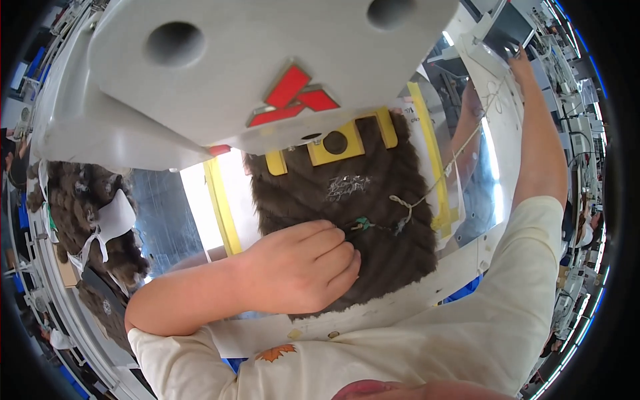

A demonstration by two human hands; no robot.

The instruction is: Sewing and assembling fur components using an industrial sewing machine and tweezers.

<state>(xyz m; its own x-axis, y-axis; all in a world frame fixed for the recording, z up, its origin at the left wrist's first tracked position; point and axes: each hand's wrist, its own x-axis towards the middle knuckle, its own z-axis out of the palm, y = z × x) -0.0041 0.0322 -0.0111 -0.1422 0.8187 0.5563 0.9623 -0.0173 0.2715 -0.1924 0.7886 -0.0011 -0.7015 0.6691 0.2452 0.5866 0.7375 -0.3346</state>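
Note:
A brown plush fabric piece (407, 250) with pale stitched lettering lies flat under the head of a large sewing machine (220, 93), probably an embroidery one. My left hand (307, 267) rests on the plush, its fingers curled in; what they hold, if anything, is hidden. Just beyond those fingers lies a small green thing (362, 223), too small to name, near the end of a twisted cord (443, 177). Far to the right, my right hand (520, 63) reaches up to a dark control panel (510, 30), fingers stretched out against it.
Yellow clamp pieces (323, 152) hold the plush's far edge. Strips of yellow tape (223, 213) run along the white sheet on both sides. A heap of brown plush pieces (87, 200) with a white scrap (117, 217) lies left. A shiny metal surface (157, 207) shows between.

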